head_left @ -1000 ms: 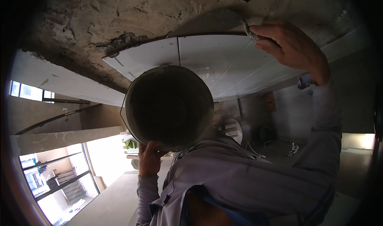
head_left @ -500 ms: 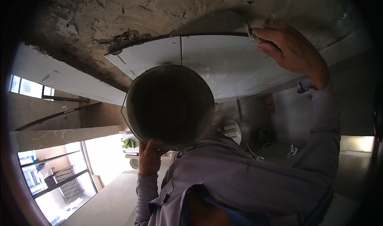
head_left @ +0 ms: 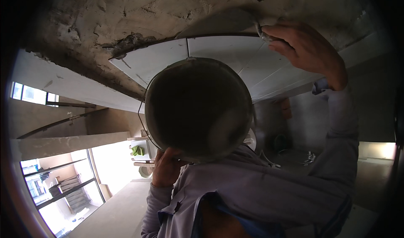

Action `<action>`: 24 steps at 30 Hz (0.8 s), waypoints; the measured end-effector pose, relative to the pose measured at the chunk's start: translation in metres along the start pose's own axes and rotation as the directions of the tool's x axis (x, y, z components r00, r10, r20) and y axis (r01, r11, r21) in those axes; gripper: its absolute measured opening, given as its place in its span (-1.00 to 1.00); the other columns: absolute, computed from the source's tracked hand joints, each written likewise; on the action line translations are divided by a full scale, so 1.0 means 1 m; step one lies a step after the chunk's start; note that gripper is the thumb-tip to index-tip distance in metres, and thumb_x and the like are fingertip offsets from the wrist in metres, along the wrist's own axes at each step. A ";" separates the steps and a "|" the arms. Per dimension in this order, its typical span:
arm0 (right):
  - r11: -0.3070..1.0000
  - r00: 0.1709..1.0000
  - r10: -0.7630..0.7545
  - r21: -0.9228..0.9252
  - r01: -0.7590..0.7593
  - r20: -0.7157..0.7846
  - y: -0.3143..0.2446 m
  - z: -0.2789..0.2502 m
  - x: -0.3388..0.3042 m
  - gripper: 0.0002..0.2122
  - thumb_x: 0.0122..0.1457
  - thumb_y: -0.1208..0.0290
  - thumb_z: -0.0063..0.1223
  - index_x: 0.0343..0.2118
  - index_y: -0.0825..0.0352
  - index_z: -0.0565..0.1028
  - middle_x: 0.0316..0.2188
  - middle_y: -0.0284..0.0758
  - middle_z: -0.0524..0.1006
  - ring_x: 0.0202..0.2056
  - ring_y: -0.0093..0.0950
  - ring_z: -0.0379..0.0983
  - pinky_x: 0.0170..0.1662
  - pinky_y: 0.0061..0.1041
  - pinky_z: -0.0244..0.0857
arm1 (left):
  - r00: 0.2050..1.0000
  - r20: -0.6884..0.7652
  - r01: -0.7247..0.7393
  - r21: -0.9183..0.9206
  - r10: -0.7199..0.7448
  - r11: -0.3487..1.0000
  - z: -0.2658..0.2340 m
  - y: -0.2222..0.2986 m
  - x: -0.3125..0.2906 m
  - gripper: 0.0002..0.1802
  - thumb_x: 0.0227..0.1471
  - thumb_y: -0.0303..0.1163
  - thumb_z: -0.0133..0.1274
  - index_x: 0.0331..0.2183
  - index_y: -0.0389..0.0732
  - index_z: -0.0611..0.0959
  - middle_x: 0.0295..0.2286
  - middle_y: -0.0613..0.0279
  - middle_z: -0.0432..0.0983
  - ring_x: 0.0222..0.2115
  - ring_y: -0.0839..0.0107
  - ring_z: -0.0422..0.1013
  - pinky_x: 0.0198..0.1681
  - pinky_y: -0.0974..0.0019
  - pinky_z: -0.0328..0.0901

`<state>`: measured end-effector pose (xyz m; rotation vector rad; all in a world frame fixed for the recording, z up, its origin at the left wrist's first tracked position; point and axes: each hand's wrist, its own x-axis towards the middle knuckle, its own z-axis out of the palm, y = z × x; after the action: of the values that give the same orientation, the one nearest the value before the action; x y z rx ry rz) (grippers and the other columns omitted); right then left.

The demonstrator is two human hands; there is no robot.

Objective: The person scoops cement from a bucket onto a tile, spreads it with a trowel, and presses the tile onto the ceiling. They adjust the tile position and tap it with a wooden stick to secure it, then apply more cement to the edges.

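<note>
My left hand (head_left: pixel 165 167) is closed at the lower edge of a round dark bucket (head_left: pixel 198 107), holding it up in front of my chest. A thin wire handle hangs along the bucket's left side. It is too dark to tell what the bucket contains. My right hand (head_left: pixel 305 46) is raised at the upper right, its fingers around a trowel (head_left: pixel 231 22). The grey blade lies against or close to the rough mortar-smeared wall (head_left: pixel 147 11), just above the top edge of the pale wall tiles (head_left: pixel 227 46). The bucket hides part of the tiles.
A pale ledge (head_left: pixel 63 76) runs along the left, with windows (head_left: pixel 59 191) beyond it. A green cloth (head_left: pixel 137 150) lies on a white board behind the bucket. Pale cables (head_left: pixel 309 158) lie in the dark area at the lower right.
The bucket has moved right and slightly up, appearing larger, and my left hand has shifted right with it. My right hand and the trowel have moved slightly left along the tile edge.
</note>
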<state>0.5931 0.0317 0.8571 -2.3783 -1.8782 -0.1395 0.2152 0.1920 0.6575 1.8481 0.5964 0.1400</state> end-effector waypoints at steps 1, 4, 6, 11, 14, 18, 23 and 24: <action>1.000 1.000 0.003 -0.002 -0.003 -0.004 0.000 0.000 0.000 -0.78 0.17 0.35 0.11 -0.21 0.39 0.51 -0.37 -0.17 0.55 -0.29 -0.18 0.49 -0.19 -0.23 0.33 | 0.999 -0.004 0.038 -0.057 -0.039 0.998 0.003 0.004 0.002 -0.57 -0.26 -0.70 0.26 -0.24 -0.22 0.57 -0.25 0.15 0.48 -0.17 0.12 0.42 -0.15 0.19 0.49; 1.000 1.000 0.007 -0.020 -0.007 0.006 0.000 0.001 0.000 -0.78 0.17 0.34 0.11 -0.21 0.38 0.52 -0.35 -0.19 0.54 -0.27 -0.20 0.50 -0.17 -0.24 0.32 | 0.994 -0.012 0.102 -0.220 -0.107 0.970 0.010 0.010 0.004 -0.56 -0.27 -0.64 0.29 -0.24 -0.20 0.58 -0.28 0.20 0.51 -0.17 0.09 0.41 -0.13 0.15 0.44; 1.000 1.000 -0.003 -0.031 0.002 -0.027 0.001 0.005 -0.002 -0.78 0.17 0.33 0.11 -0.22 0.37 0.52 -0.36 -0.21 0.54 -0.28 -0.21 0.50 -0.17 -0.24 0.33 | 0.997 -0.017 0.071 -0.181 -0.075 0.981 0.010 0.009 0.006 -0.56 -0.27 -0.62 0.30 -0.24 -0.19 0.58 -0.30 0.22 0.52 -0.17 0.09 0.40 -0.12 0.14 0.41; 0.998 1.000 0.008 -0.066 -0.009 -0.022 -0.003 0.003 -0.004 -0.82 0.19 0.34 0.09 -0.29 0.36 0.50 -0.40 -0.22 0.53 -0.30 -0.22 0.51 -0.17 -0.24 0.34 | 0.968 -0.092 -0.202 0.266 0.233 0.943 0.010 0.017 0.008 -0.67 -0.21 -0.56 0.34 -0.35 -0.23 0.56 -0.43 0.15 0.58 -0.35 0.25 0.52 -0.30 0.24 0.42; 0.997 1.000 0.010 -0.076 -0.011 -0.014 -0.005 0.003 -0.003 -0.83 0.19 0.34 0.09 -0.33 0.36 0.48 -0.42 -0.22 0.52 -0.30 -0.23 0.51 -0.17 -0.24 0.35 | 0.967 -0.082 -0.196 0.364 0.241 0.911 0.008 0.019 0.009 -0.67 -0.21 -0.55 0.35 -0.35 -0.22 0.56 -0.43 0.17 0.58 -0.35 0.24 0.51 -0.30 0.23 0.42; 0.998 0.999 0.002 -0.066 -0.005 -0.045 -0.004 0.006 -0.005 -0.84 0.18 0.34 0.09 -0.35 0.35 0.47 -0.44 -0.23 0.52 -0.31 -0.23 0.51 -0.17 -0.23 0.36 | 0.976 -0.103 -0.154 0.288 0.190 0.945 0.004 0.018 0.010 -0.67 -0.21 -0.54 0.35 -0.34 -0.23 0.56 -0.43 0.16 0.58 -0.37 0.24 0.53 -0.31 0.24 0.43; 0.998 0.999 0.008 -0.062 -0.010 -0.032 -0.005 0.003 -0.004 -0.84 0.18 0.34 0.10 -0.33 0.34 0.48 -0.43 -0.24 0.53 -0.31 -0.23 0.51 -0.16 -0.24 0.36 | 0.994 -0.093 -0.054 -0.024 0.051 0.998 -0.001 -0.001 0.012 -0.70 -0.16 -0.62 0.28 -0.32 -0.27 0.55 -0.42 0.12 0.56 -0.36 0.25 0.55 -0.28 0.27 0.46; 0.998 1.000 0.016 -0.056 -0.018 -0.026 -0.005 0.002 -0.004 -0.84 0.18 0.34 0.10 -0.33 0.34 0.48 -0.42 -0.25 0.53 -0.30 -0.24 0.51 -0.16 -0.24 0.36 | 0.993 -0.110 0.017 -0.202 -0.040 0.979 -0.001 -0.009 0.014 -0.72 -0.14 -0.64 0.25 -0.32 -0.28 0.55 -0.42 0.11 0.56 -0.36 0.25 0.55 -0.27 0.27 0.47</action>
<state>0.5870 0.0296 0.8549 -2.4161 -1.8665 -0.2240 0.2241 0.2011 0.6468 1.6434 0.6630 0.2781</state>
